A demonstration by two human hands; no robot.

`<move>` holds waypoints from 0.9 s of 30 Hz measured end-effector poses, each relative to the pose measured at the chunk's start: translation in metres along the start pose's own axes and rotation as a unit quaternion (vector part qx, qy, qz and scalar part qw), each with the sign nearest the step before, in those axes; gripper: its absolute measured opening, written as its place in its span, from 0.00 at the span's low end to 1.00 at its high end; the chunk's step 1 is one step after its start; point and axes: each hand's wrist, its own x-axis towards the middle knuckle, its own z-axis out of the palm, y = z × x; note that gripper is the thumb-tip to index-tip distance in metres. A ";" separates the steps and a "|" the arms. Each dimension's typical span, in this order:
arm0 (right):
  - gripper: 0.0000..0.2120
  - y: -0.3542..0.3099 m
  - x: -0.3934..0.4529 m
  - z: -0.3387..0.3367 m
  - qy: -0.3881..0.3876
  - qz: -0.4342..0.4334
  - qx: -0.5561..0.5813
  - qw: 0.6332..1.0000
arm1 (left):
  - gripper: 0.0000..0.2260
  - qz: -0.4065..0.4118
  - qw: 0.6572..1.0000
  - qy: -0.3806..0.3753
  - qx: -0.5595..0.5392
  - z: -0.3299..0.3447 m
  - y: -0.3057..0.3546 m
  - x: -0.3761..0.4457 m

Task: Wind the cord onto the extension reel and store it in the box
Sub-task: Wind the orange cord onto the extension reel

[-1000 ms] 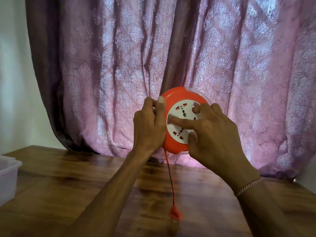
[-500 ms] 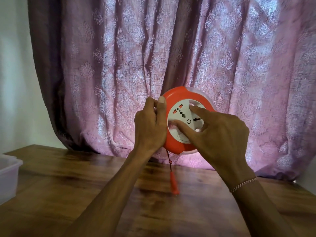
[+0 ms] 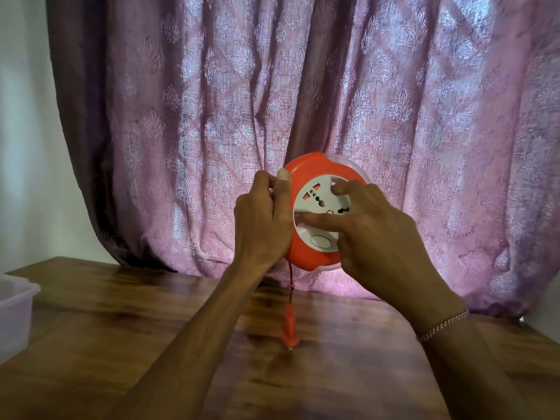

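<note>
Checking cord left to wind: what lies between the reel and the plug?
In the head view, only a short dark cord hangs from the reel to the orange plug, just above the table.

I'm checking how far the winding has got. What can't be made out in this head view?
- Cord wound inside the orange reel: hidden by its casing.
- Reel's left rim: covered by the left hand.
- Part of the white socket face: covered by the right hand.
- Hanging plug: blurred, pins unclear.
- Clear box: cut off by the left edge, contents unseen.
</note>
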 end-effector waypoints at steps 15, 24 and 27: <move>0.34 -0.006 -0.002 0.008 0.065 0.182 0.063 0.979 | 0.16 0.008 1.000 -0.016 0.022 0.005 -0.004 -0.003; 0.33 -0.010 -0.001 0.007 0.085 0.172 0.087 0.978 | 0.15 -0.003 1.000 -0.019 0.021 0.003 -0.006 -0.001; 0.31 0.001 0.001 -0.001 0.095 0.112 0.031 0.989 | 0.16 -0.009 1.000 -0.023 0.009 0.002 -0.007 0.000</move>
